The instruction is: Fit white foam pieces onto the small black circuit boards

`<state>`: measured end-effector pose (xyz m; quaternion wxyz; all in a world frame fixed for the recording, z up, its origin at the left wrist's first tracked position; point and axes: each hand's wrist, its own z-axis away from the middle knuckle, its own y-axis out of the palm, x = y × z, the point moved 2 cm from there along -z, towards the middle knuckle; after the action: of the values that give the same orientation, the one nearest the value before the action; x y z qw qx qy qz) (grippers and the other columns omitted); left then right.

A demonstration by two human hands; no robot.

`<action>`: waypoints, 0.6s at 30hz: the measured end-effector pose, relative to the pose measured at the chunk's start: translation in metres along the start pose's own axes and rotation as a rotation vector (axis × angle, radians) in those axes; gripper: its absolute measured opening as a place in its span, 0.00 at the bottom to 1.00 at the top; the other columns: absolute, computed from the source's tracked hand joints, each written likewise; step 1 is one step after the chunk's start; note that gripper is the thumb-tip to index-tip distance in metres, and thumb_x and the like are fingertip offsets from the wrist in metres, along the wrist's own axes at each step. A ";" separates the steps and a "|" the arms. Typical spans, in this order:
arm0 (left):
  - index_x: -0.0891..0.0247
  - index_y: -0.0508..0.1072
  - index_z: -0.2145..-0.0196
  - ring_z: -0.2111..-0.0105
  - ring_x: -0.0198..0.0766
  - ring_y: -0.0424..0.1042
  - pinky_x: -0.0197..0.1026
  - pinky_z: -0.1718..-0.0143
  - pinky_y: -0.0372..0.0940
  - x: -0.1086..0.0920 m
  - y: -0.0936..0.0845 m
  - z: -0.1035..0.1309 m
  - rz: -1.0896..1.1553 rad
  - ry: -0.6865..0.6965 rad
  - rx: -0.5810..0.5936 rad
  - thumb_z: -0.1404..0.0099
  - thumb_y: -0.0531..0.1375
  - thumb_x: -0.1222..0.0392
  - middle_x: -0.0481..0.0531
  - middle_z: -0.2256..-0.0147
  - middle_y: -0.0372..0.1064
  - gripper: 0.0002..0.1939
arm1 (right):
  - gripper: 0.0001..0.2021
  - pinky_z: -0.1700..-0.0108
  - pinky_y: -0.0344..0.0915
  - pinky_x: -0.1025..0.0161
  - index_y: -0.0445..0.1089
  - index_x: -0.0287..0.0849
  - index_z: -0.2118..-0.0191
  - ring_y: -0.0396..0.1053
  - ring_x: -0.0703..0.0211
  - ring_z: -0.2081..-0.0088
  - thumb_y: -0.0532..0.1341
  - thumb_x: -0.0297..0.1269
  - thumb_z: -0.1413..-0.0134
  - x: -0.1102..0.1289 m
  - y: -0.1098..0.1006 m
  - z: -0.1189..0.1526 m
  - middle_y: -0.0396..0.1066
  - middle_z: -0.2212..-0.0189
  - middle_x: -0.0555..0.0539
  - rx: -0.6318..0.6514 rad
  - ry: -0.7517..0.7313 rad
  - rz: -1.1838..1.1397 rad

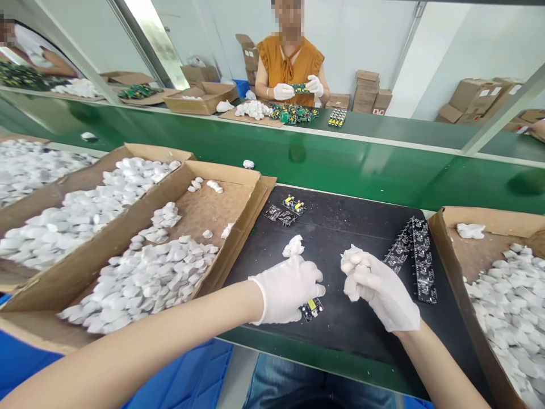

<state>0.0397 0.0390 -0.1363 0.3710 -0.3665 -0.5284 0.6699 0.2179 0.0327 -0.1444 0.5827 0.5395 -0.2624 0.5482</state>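
- The right gloved hand (381,291) is grasping a clump of soft white pieces (351,262) over the black mat (340,213).
- The left gloved hand (288,288) is partly covering one small circuit board (313,308); whether it is gripping cannot be told.
- White printing on the two long board strips (423,261), lying at the mat's right, is remaining too small to read.
- One white clump (293,246) is lying just beyond the left hand.
- One co-worker (290,62) is holding a green board (301,88).

Gloves (377,287): plain white. Held lumps (352,261): white. Nearest board (312,308): black with yellow block. Mat (332,227): black. Carton (243,224): brown. Panel (353,176): green. Trousers (276,375), shadowed: seem blue.
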 end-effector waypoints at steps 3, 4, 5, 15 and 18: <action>0.60 0.70 0.57 0.61 0.47 0.70 0.58 0.50 0.55 0.006 0.005 -0.003 -0.050 -0.035 -0.010 0.46 0.61 0.62 0.54 0.61 0.71 0.17 | 0.18 0.83 0.61 0.67 0.61 0.41 0.58 0.66 0.64 0.84 0.60 0.48 0.50 0.000 0.004 0.001 0.69 0.74 0.50 -0.023 -0.003 0.157; 0.60 0.69 0.55 0.61 0.46 0.70 0.59 0.48 0.53 0.009 0.005 -0.003 -0.072 -0.064 -0.023 0.46 0.61 0.65 0.54 0.62 0.71 0.19 | 0.20 0.86 0.58 0.68 0.61 0.41 0.58 0.64 0.65 0.86 0.58 0.52 0.49 -0.001 0.005 0.002 0.68 0.78 0.52 -0.041 -0.011 0.211; 0.61 0.68 0.52 0.62 0.46 0.70 0.59 0.47 0.52 0.012 0.004 -0.003 -0.089 -0.101 -0.036 0.47 0.61 0.67 0.54 0.63 0.71 0.22 | 0.21 0.87 0.55 0.70 0.62 0.40 0.58 0.61 0.66 0.88 0.56 0.53 0.48 -0.002 0.005 0.002 0.66 0.81 0.53 -0.066 -0.021 0.263; 0.69 0.74 0.66 0.58 0.59 0.70 0.61 0.48 0.55 0.000 -0.003 -0.003 -0.076 -0.354 0.020 0.50 0.60 0.38 0.61 0.70 0.72 0.28 | 0.21 0.83 0.52 0.68 0.68 0.38 0.54 0.53 0.70 0.87 0.54 0.50 0.44 -0.004 0.002 0.004 0.61 0.83 0.55 -0.119 -0.104 0.450; 0.65 0.72 0.57 0.62 0.50 0.72 0.61 0.44 0.49 -0.002 0.001 -0.006 -0.087 -0.318 -0.034 0.44 0.60 0.56 0.56 0.69 0.72 0.18 | 0.22 0.75 0.59 0.66 0.61 0.45 0.44 0.56 0.68 0.80 0.54 0.45 0.42 -0.004 0.000 0.004 0.61 0.75 0.53 -0.037 -0.200 0.435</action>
<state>0.0457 0.0395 -0.1379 0.3051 -0.2388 -0.6070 0.6939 0.2183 0.0280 -0.1468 0.4317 0.5111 -0.4388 0.5999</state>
